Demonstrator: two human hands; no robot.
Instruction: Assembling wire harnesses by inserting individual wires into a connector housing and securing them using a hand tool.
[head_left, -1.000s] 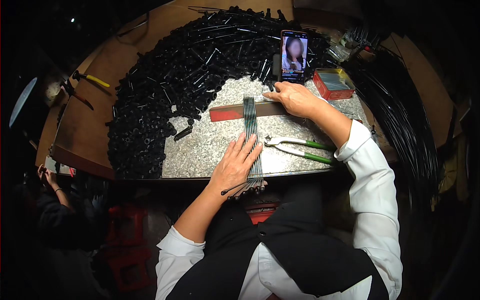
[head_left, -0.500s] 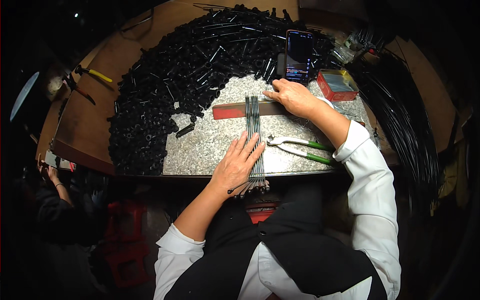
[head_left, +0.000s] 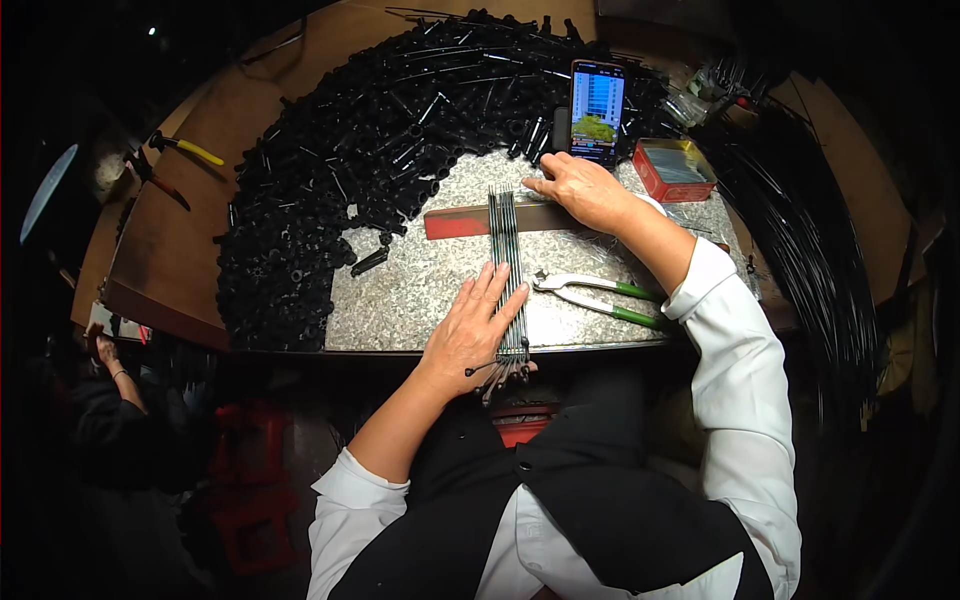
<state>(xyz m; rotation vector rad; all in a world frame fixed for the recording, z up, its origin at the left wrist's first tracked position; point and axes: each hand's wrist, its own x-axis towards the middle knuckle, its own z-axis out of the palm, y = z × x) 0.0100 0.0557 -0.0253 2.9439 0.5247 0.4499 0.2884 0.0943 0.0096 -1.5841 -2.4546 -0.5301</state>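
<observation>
My left hand (head_left: 470,325) lies flat with its fingers stretched over a row of thin dark rods (head_left: 508,240). These rods lie side by side across a red-and-brown bar (head_left: 455,223); their near ends, with small black knobs, fan out past the table's front edge. At the bar's right part is my right hand (head_left: 585,192), fingers curled and the thumb pointing left toward the rods' far tips. Whatever it may hold is hidden. Pincers (head_left: 600,295) with green handles rest to the right of the rods.
A large heap of black tubular parts (head_left: 390,120) curves around the speckled work surface (head_left: 400,300). Beyond my right hand stand a lit phone (head_left: 597,110) and a red tin (head_left: 675,178). Long black rods (head_left: 800,250) hang off the right side. A yellow-handled tool (head_left: 190,149) lies left; another person's hand (head_left: 106,350) shows there.
The phone's dark screen now displays a bright picture. My right hand has shifted slightly up and left, and the knobbed rod ends have shifted a little. The other person's hand has moved.
</observation>
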